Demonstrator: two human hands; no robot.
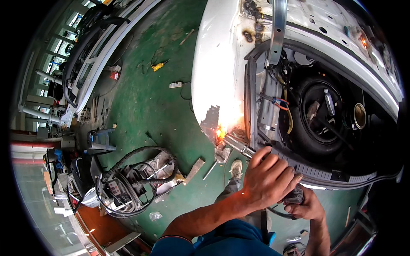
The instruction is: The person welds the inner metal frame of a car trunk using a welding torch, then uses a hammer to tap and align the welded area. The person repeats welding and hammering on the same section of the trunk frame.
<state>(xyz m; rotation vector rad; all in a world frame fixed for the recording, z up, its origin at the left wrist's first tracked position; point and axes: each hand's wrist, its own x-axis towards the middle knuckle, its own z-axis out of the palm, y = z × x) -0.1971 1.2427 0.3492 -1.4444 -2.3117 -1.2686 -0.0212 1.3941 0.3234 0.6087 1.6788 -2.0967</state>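
Item: welding torch [239, 146], metal nozzle, tip at the lower rear corner of the white car body [213, 64], where sparks [220, 132] glow orange beside a patch of bare scraped metal. My left hand [269, 177] is wrapped tight around the torch's neck; my right hand [304, 205] is clenched on its dark handle below. Open boot holds a spare tyre [318, 111] and loose wiring. Green floor [149, 98]: welding machine [128, 187] with coiled hoses, near its left edge.

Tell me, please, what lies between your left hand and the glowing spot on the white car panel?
The metal tool barrel, running from the left hand to the glowing spot, as the head view shows.
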